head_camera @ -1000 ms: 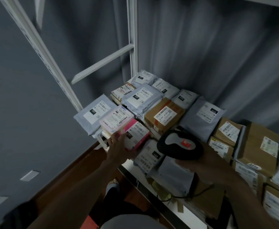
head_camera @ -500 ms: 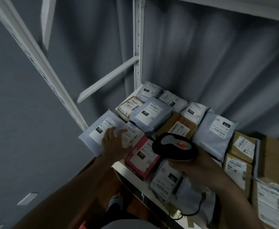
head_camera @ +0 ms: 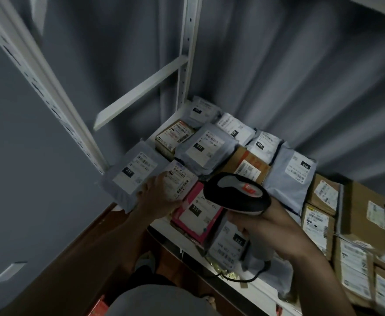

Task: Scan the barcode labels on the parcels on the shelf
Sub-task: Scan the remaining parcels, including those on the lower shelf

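Note:
Several labelled parcels lie packed on a white shelf (head_camera: pixel 178 244). My right hand (head_camera: pixel 269 222) grips a black and grey barcode scanner (head_camera: pixel 237 192) with a red button, held above the pink parcel (head_camera: pixel 196 215) and a brown box (head_camera: pixel 247 166). My left hand (head_camera: pixel 158 196) rests on a small white-labelled parcel (head_camera: pixel 180 179), fingers around its near edge. To its left lies a grey mailer (head_camera: pixel 132 174) marked 231. Another grey mailer (head_camera: pixel 204 148) sits behind.
White shelf uprights (head_camera: pixel 184 53) and a cross brace (head_camera: pixel 139 94) rise at the left. A grey curtain (head_camera: pixel 289 71) hangs behind the shelf. Brown cartons (head_camera: pixel 360 208) fill the right side. The scanner cable (head_camera: pixel 244 278) hangs below the shelf edge. A grey wall stands on the left.
My left hand slid from the pink parcel's edge up onto the small white-labelled parcel. The scanner stayed over the pink parcel while the view tilted down and closer.

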